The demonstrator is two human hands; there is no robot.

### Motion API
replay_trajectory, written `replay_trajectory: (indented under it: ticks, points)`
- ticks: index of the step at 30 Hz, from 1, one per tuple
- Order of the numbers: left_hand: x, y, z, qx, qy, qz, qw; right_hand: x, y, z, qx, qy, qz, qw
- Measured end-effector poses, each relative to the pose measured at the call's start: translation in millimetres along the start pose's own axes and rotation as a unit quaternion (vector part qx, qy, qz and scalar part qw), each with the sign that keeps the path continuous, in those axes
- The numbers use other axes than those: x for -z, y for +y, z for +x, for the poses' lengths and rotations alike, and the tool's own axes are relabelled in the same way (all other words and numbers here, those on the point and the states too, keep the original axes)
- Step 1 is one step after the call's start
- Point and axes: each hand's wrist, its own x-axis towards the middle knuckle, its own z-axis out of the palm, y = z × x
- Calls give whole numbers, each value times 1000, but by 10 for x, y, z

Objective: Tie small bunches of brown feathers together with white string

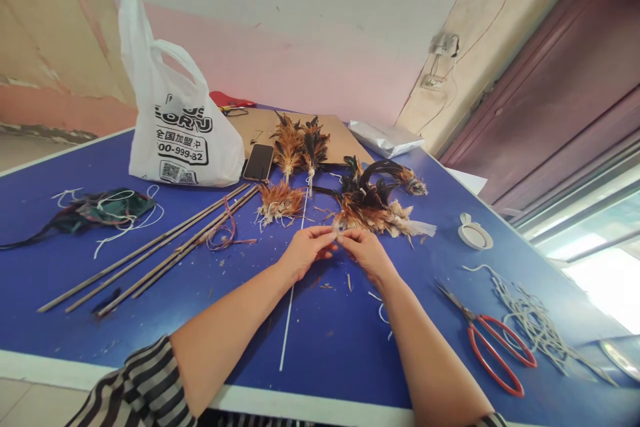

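Over the middle of the table, my left hand (309,252) and my right hand (367,255) meet fingertip to fingertip. Both are closed in a pinch on a small whitish, translucent piece (338,229), too small to name. Just beyond my right hand lies a pile of brown and black feathers (370,207), with a pale feather poking out to the right. A small bunch of orange-brown feathers (281,203) rests beyond my left hand. Two tied feather bundles (300,147) lie farther back, partly on a sheet of cardboard.
Left of my hands lie several thin sticks (175,250), pinkish string (223,233) and dark cloth (105,210). A white plastic bag (185,127) stands behind, beside a phone (259,162). At right are red-handled scissors (493,343), loose cord (535,320) and a tape roll (474,233).
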Motion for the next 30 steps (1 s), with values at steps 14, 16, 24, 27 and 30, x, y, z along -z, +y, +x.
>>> replay_trajectory:
  ticks: [14, 16, 24, 27, 30]
  points:
    - [-1, 21, 5, 40, 39, -58, 997, -44, -15, -26, 24, 7, -84, 996]
    - [-6, 4, 5, 36, 49, -46, 997, -50, -13, -27, 31, 13, -90, 995]
    - [-23, 162, 91, -4, 74, 12, 997, 228, -78, 18, 52, 115, -171, 977]
    - [-29, 212, 134, 0, 86, 12, 996, 402, -19, 79, 58, 216, -254, 941]
    - [-13, 176, 150, 11, 100, -10, 995, 440, 56, 118, 42, 219, -349, 910]
